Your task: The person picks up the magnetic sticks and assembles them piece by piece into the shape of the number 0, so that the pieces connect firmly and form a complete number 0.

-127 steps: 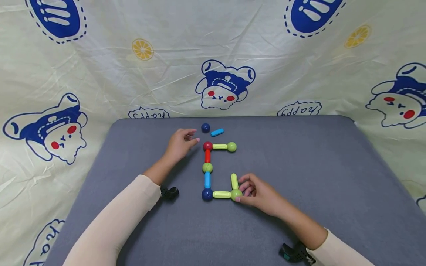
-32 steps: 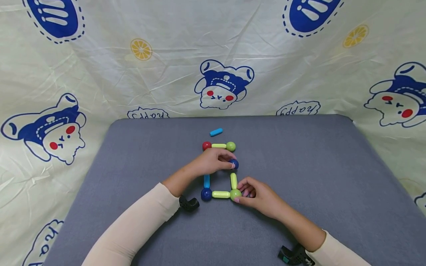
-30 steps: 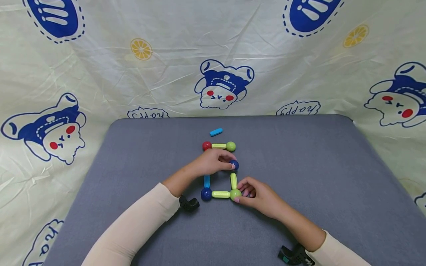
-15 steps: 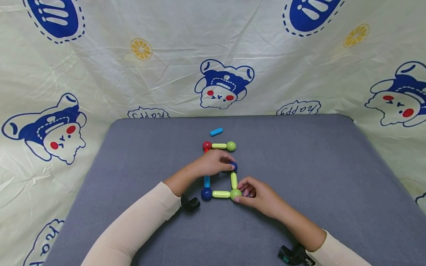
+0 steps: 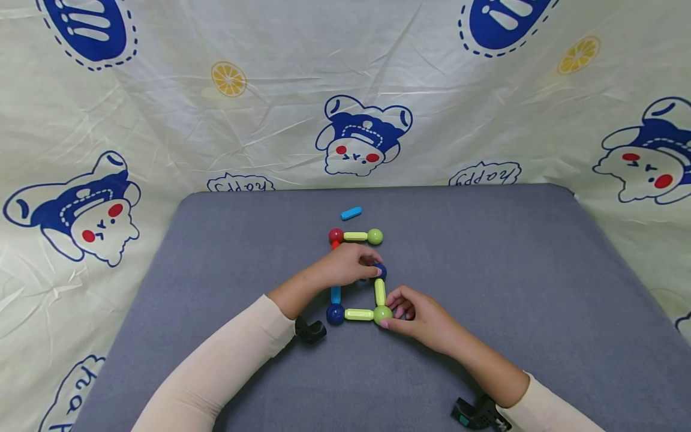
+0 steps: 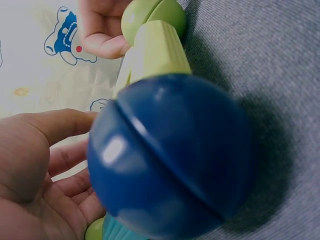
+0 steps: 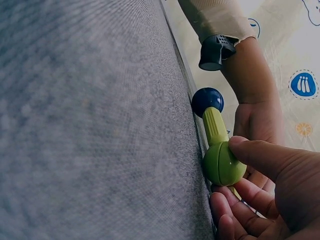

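In the head view, my left hand [image 5: 345, 264] pinches a dark blue magnetic ball [image 5: 381, 272] at the far end of a light green magnetic rod [image 5: 380, 293]. My right hand [image 5: 423, 318] holds the green ball [image 5: 382, 315] at that rod's near end between thumb and fingers. Another light green rod [image 5: 358, 315] links this green ball to a dark blue corner ball [image 5: 335, 314], large in the left wrist view. A blue rod [image 5: 336, 295] and a red rod [image 5: 336, 245] run up the left side, partly hidden by my left hand.
At the back of the figure, a red ball [image 5: 336, 236], a light green rod [image 5: 355, 236] and a green ball [image 5: 375, 236] form a row. A loose blue rod [image 5: 351, 213] lies behind them on the grey table [image 5: 486, 258]. A patterned cloth [image 5: 281, 132] hangs behind.
My left hand has picked up the dark blue ball from the back and brought it forward and right, down onto the light green rod's end. My right hand has stayed at the green ball.
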Motion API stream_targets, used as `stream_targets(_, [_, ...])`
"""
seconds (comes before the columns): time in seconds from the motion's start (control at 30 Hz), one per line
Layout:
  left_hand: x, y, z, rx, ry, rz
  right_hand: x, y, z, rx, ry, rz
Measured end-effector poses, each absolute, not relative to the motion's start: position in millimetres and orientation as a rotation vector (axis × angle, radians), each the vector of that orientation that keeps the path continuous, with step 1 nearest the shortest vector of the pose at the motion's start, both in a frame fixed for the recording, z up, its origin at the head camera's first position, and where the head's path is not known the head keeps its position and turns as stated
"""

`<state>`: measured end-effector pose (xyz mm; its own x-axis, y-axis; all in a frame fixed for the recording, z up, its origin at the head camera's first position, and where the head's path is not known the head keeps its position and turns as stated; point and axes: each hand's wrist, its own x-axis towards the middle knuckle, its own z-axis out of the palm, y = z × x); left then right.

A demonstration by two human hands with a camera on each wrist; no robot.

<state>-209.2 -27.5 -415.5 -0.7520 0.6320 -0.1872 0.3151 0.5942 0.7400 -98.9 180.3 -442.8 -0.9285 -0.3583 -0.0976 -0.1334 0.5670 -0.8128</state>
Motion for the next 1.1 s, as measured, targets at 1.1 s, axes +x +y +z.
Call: stream_targets(1.1, [-245,-44,-399,0.455,2.553,1.461,-98,180,-441,-0.384,2.549,-1.293])
